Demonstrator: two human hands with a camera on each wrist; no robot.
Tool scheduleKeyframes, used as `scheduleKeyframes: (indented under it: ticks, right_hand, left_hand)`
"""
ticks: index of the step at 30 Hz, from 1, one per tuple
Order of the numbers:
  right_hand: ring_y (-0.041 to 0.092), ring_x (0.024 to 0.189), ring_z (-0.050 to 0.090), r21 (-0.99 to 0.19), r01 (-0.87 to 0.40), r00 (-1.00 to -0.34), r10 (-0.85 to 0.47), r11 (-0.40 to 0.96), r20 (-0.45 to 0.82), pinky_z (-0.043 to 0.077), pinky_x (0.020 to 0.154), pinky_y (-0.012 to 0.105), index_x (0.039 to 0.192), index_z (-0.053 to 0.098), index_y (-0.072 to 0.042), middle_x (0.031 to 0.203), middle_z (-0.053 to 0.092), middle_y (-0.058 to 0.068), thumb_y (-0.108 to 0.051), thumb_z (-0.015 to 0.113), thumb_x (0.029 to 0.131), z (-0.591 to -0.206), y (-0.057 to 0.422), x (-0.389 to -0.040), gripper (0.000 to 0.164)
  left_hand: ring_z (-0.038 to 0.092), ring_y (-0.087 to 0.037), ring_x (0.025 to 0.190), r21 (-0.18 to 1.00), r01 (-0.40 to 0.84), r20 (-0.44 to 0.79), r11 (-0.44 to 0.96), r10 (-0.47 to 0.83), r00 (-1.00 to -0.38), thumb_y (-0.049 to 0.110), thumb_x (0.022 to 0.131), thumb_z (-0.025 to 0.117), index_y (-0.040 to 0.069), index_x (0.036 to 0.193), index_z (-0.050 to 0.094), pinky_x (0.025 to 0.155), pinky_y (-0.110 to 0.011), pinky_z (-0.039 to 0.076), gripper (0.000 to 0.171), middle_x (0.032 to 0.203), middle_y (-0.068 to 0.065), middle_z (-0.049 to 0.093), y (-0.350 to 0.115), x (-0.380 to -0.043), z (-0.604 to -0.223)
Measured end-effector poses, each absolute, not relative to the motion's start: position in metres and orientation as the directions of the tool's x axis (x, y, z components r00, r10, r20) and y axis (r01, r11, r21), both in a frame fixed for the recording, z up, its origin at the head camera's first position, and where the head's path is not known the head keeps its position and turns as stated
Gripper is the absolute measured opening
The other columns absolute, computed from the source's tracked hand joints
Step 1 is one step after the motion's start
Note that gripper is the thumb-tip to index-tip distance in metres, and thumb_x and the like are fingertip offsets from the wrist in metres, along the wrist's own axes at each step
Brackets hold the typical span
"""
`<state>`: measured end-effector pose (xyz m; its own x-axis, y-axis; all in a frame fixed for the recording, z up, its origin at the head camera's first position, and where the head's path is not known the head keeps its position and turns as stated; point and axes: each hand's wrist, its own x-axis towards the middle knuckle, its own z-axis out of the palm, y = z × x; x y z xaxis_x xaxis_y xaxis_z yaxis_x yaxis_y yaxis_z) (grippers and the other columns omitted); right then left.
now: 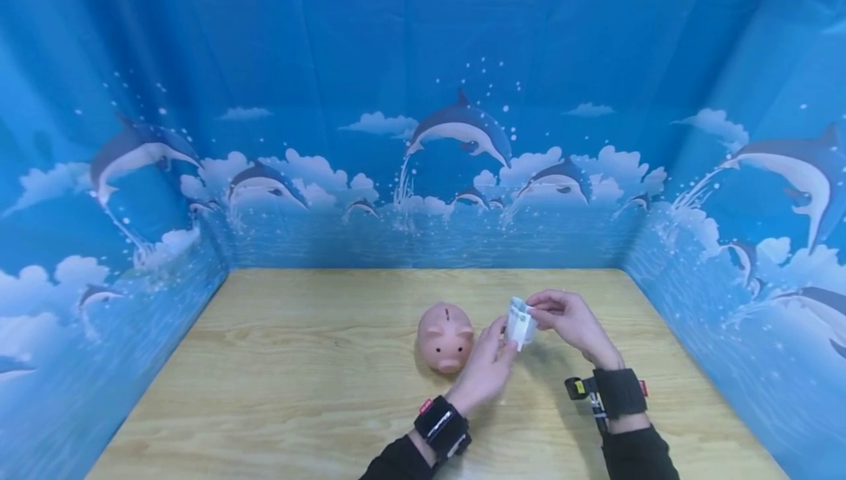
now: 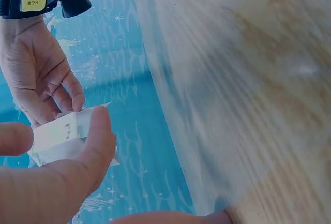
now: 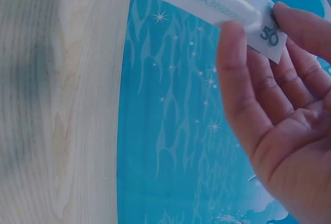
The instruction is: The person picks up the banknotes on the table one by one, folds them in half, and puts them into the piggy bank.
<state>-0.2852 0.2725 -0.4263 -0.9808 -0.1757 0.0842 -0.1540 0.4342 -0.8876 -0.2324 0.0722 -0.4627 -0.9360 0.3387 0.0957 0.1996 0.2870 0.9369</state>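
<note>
A pale, whitish-green banknote (image 1: 521, 322) is held above the table between both hands. It looks bent or folded, and the right wrist view shows the number 50 printed on the banknote (image 3: 217, 4). My left hand (image 1: 485, 370) grips its lower left side, with thumb and fingers on either side of the paper. At the upper right edge, my right hand (image 1: 571, 322) pinches it with the fingertips. Just left of the left hand stands a pink piggy bank (image 1: 445, 337), its snout toward me and a dark coin slot on top.
Light wood-grain tabletop (image 1: 284, 362) lies under the hands. Blue curtains (image 1: 344, 47) printed with dolphins and clouds surround it at the back and both sides. Black straps with small cameras (image 1: 617, 392) sit on both wrists.
</note>
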Motion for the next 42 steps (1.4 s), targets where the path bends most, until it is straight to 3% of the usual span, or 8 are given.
scheduleKeyframes:
  ticks: [8,16,21,29,35,39,42]
  right_hand:
    - [0.021,0.094,0.070,-0.893,-0.189,-0.968,-0.228,0.409,0.101,0.061,0.079,0.033,0.126,0.058,0.005,0.112,0.067,0.024,-0.005,0.062,0.093,-0.426,0.270,-0.285,0.035]
    - [0.025,0.097,0.070,-0.908,-0.189,-0.969,-0.223,0.374,0.110,0.061,0.080,0.040,0.133,0.053,0.005,0.117,0.065,0.029,0.001,0.059,0.093,-0.426,0.266,-0.286,0.041]
    - [0.028,0.099,0.069,-0.911,-0.186,-0.968,-0.227,0.368,0.106,0.060,0.082,0.048,0.135,0.052,0.003,0.119,0.063,0.029,0.003,0.057,0.093,-0.427,0.265,-0.286,0.043]
    - [0.018,0.096,0.069,-0.918,-0.220,-0.955,-0.264,0.331,0.133,0.060,0.082,0.044,0.135,0.050,0.006,0.119,0.063,0.030,0.001,0.051,0.098,-0.427,0.264,-0.285,0.038]
    - [0.014,0.097,0.068,-0.931,-0.217,-0.948,-0.289,0.293,0.130,0.059,0.085,0.046,0.137,0.048,0.007,0.125,0.059,0.031,-0.015,0.045,0.105,-0.426,0.263,-0.283,0.038]
    - [0.014,0.095,0.068,-0.917,-0.231,-0.949,-0.282,0.325,0.139,0.060,0.080,0.040,0.136,0.049,0.006,0.123,0.061,0.029,-0.022,0.051,0.103,-0.425,0.262,-0.283,0.044]
    - [0.017,0.096,0.069,-0.899,-0.248,-0.949,-0.276,0.361,0.151,0.061,0.077,0.037,0.135,0.051,0.005,0.117,0.065,0.028,-0.018,0.058,0.099,-0.426,0.261,-0.282,0.043]
  left_hand:
    - [0.035,-0.026,0.143,0.933,0.219,0.118,0.286,0.332,-0.936,0.032,0.104,0.044,0.030,0.157,0.015,0.115,-0.055,0.033,0.061,0.160,-0.006,0.029,0.071,-0.233,-0.464]
    - [0.041,-0.024,0.139,0.932,0.230,0.125,0.281,0.347,-0.929,0.033,0.102,0.049,0.027,0.157,0.020,0.106,-0.042,0.047,0.062,0.158,-0.006,0.032,0.071,-0.232,-0.463]
    - [0.042,-0.023,0.138,0.931,0.220,0.111,0.291,0.348,-0.931,0.036,0.102,0.049,0.028,0.157,0.020,0.109,-0.045,0.044,0.063,0.159,-0.005,0.031,0.072,-0.231,-0.463]
    - [0.042,-0.025,0.138,0.936,0.198,0.088,0.292,0.349,-0.933,0.042,0.100,0.050,0.031,0.156,0.020,0.112,-0.053,0.038,0.064,0.159,-0.004,0.031,0.072,-0.231,-0.465]
    - [0.042,-0.024,0.138,0.930,0.197,0.086,0.310,0.338,-0.937,0.046,0.099,0.051,0.026,0.156,0.022,0.111,-0.050,0.041,0.068,0.159,-0.004,0.030,0.074,-0.231,-0.467]
    - [0.046,-0.027,0.134,0.930,0.200,0.088,0.310,0.339,-0.936,0.046,0.098,0.053,0.023,0.156,0.024,0.108,-0.047,0.045,0.069,0.159,-0.005,0.029,0.074,-0.232,-0.467]
    - [0.051,-0.030,0.129,0.933,0.198,0.089,0.299,0.343,-0.935,0.045,0.098,0.054,0.024,0.156,0.024,0.103,-0.044,0.050,0.069,0.159,-0.006,0.029,0.073,-0.232,-0.467]
